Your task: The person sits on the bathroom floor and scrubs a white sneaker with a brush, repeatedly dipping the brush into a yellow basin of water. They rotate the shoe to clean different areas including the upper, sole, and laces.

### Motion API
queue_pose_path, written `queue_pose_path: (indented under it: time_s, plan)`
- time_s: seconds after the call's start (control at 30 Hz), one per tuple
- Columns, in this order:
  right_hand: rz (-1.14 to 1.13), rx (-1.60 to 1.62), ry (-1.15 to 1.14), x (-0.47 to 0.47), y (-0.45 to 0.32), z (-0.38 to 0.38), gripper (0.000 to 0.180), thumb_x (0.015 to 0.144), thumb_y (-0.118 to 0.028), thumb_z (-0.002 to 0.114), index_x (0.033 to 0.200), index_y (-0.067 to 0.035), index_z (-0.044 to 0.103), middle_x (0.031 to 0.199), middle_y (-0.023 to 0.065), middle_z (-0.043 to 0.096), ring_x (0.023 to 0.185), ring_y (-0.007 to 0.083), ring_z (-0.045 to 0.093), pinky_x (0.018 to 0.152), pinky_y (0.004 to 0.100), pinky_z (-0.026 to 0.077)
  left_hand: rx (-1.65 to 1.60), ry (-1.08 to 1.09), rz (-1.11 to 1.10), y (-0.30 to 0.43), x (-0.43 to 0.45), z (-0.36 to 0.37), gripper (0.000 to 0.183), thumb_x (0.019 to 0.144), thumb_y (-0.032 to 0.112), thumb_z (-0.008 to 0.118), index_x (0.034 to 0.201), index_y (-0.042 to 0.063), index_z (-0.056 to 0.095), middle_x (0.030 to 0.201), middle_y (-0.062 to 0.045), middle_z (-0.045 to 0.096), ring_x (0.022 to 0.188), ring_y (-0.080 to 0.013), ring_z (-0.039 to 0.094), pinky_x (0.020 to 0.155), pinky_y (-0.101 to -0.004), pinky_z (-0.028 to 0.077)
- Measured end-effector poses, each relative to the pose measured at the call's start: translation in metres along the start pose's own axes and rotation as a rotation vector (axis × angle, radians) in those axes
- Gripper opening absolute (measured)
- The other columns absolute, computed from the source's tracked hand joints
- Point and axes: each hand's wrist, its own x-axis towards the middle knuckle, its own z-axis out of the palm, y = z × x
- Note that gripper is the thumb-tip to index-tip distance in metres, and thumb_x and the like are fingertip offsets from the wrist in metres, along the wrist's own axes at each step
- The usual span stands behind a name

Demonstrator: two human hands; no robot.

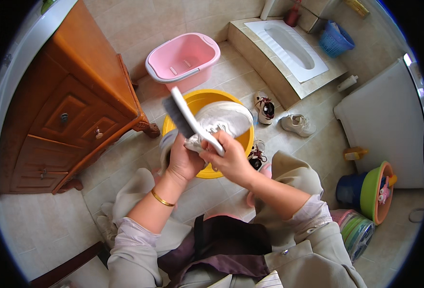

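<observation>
Over a yellow plastic basin (247, 145), my left hand (185, 158) holds a white lace-up shoe (226, 115) by its heel end, with the toe pointing up and to the right. My right hand (230, 158) grips the white handle of a scrubbing brush (186, 115). The brush's grey bristles face left, beside the shoe's laces. Part of the shoe's near end is hidden behind my fingers. What the basin holds lies mostly hidden under the shoe and hands.
Beyond the basin stands a pink plastic tub (183, 59). To its right are a dark-laced shoe (265, 108), a pale shoe (298, 125) and a raised squat toilet (287, 46). A wooden cabinet (79, 108) borders the left; stacked basins (370, 194) are at right.
</observation>
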Motion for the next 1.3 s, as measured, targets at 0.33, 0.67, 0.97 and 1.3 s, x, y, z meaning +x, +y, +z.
queue_pose_path:
  time_s: [0.33,0.67,0.97,1.3]
  plan:
    - [-0.040,-0.286,0.085,0.008,0.004,-0.002,0.047,0.065,-0.021,0.083,0.093,-0.003,0.051,0.084,0.0140,0.056,0.079,0.0305,0.058,0.070,0.0371,0.047,0.179,0.002,0.135,0.004,0.003,0.014,0.062,0.094,0.060,0.036,0.122,0.007,0.050,0.113,-0.006,0.060,0.100,-0.0193,0.059,0.088,-0.0350,0.048]
    - [-0.089,-0.100,0.277,0.042,0.014,-0.037,0.022,0.073,-0.005,0.064,0.091,-0.003,0.052,0.074,0.0050,0.056,0.064,0.0136,0.057,0.058,0.0286,0.048,1.545,-0.197,0.619,-0.025,-0.031,0.043,0.062,0.091,0.021,0.060,0.141,0.001,0.031,0.133,-0.016,0.047,0.125,-0.0285,0.045,0.105,-0.0392,0.034]
    - [-0.046,0.111,0.203,0.035,-0.026,-0.094,0.025,0.076,-0.001,0.065,0.093,-0.008,0.048,0.070,-0.0018,0.049,0.052,0.0048,0.044,0.045,0.0196,0.035,2.223,0.062,1.295,0.014,-0.054,0.047,0.061,0.069,0.016,0.077,0.126,0.010,0.056,0.133,-0.010,0.049,0.111,-0.0275,0.047,0.092,-0.0385,0.036]
    - [-0.070,0.540,0.079,0.037,-0.006,-0.104,0.032,0.074,0.001,0.066,0.095,-0.011,0.046,0.079,-0.0016,0.048,0.060,0.0050,0.045,0.050,0.0185,0.033,2.006,-0.174,1.426,-0.003,-0.056,0.051,0.052,0.074,0.002,0.064,0.122,0.022,0.058,0.126,-0.016,0.050,0.103,-0.0281,0.053,0.086,-0.0380,0.042]
